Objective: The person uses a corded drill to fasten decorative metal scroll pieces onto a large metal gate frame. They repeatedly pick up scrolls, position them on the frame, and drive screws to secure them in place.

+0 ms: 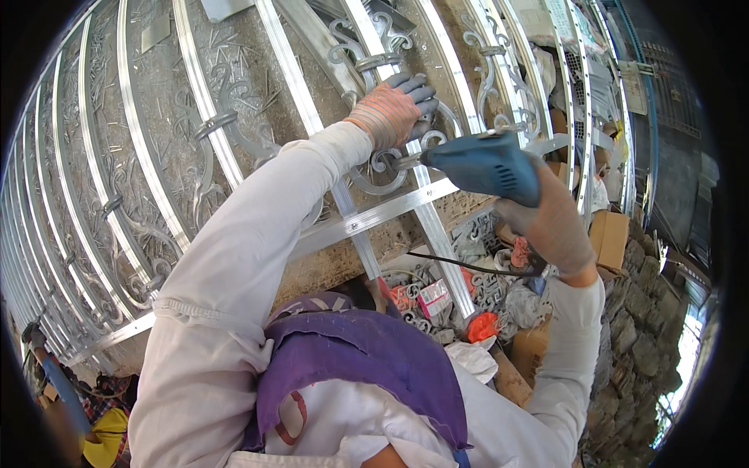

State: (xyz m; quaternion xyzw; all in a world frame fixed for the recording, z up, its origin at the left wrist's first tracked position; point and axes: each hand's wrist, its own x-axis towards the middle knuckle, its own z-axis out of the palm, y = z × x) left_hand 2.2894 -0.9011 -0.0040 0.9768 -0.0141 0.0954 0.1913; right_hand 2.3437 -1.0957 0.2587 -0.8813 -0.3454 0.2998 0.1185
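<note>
My right hand (555, 222), in a striped work glove, grips a blue power drill (495, 168). The drill lies sideways, its metal tip pointing left at the inner curl of a silver scroll ornament (374, 186). A black cord (476, 269) runs by the grip. My left hand (392, 109), in a glove with grey fingertips, is closed over the ornament's upper part, beside a metal bar (359, 27). Part of the ornament is hidden under that hand. The bar crosses a flat silver rail (355, 226). Where exactly the drill tip touches is too small to tell.
The silver railing's parallel bars (144, 148) and more scrolls (222, 121) stretch left. Thin metal scraps litter the surface underneath. Below the rail lie bags, loose scrolls and an orange-red bag (482, 327). A cardboard box (608, 238) and stacked stones (636, 327) stand right. Another person (105, 437) is lower left.
</note>
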